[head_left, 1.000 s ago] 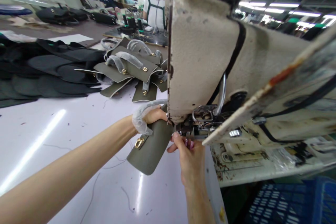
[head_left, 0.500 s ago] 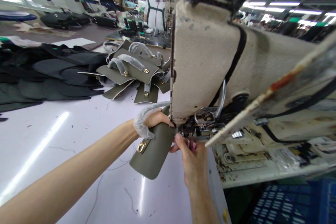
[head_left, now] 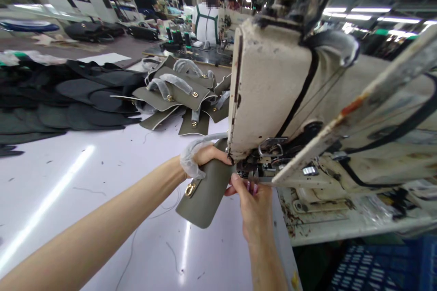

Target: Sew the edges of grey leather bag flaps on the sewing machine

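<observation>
Left hand (head_left: 210, 154): laid on olive panel (head_left: 209, 194), through wrapped handle (head_left: 189, 166); grip unclear. Right hand (head_left: 256, 204): pinching panel's edge, below machine head (head_left: 268, 86). Risk: uneven pull could skew panel; handle could snag left hand.

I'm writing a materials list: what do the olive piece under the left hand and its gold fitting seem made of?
Olive piece: probably leather or imitation leather, can't tell which; smooth, fairly matte, with a soft bend. Gold fitting: likely metal, polished, given its bright glints.
</observation>
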{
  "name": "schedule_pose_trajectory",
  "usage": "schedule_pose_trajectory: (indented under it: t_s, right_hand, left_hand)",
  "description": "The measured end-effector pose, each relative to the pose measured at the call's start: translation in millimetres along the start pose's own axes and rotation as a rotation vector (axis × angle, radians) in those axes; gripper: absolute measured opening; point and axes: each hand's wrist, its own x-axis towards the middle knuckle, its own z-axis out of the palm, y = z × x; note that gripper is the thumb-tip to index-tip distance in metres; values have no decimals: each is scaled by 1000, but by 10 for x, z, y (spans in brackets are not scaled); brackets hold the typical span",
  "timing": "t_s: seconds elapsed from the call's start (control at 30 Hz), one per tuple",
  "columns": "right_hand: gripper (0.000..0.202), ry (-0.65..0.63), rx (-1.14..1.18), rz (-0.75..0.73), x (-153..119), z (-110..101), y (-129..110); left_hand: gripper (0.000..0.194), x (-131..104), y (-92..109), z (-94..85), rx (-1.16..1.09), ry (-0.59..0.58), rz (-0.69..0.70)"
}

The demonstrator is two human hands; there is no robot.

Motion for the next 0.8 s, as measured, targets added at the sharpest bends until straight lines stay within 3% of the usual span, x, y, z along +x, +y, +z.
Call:
schedule_pose_trajectory:
  t_s: [0.13, 0.4, 0.6, 0.8]
  right_hand:
    - [34, 30, 44, -10, 14, 37, 47]
    - [36, 81, 42, -26, 23, 75, 96]
    - [40, 96, 37, -20, 29, 72, 152]
    - [37, 70, 17, -31, 52, 59, 181]
  left_hand:
    - [23, -44, 42, 53, 8, 62, -18]
    - [22, -72, 63, 87, -3, 65, -43]
    - [34, -69, -22, 51, -71, 71, -51]
    - [29, -31, -128, 20, -133, 77, -71]
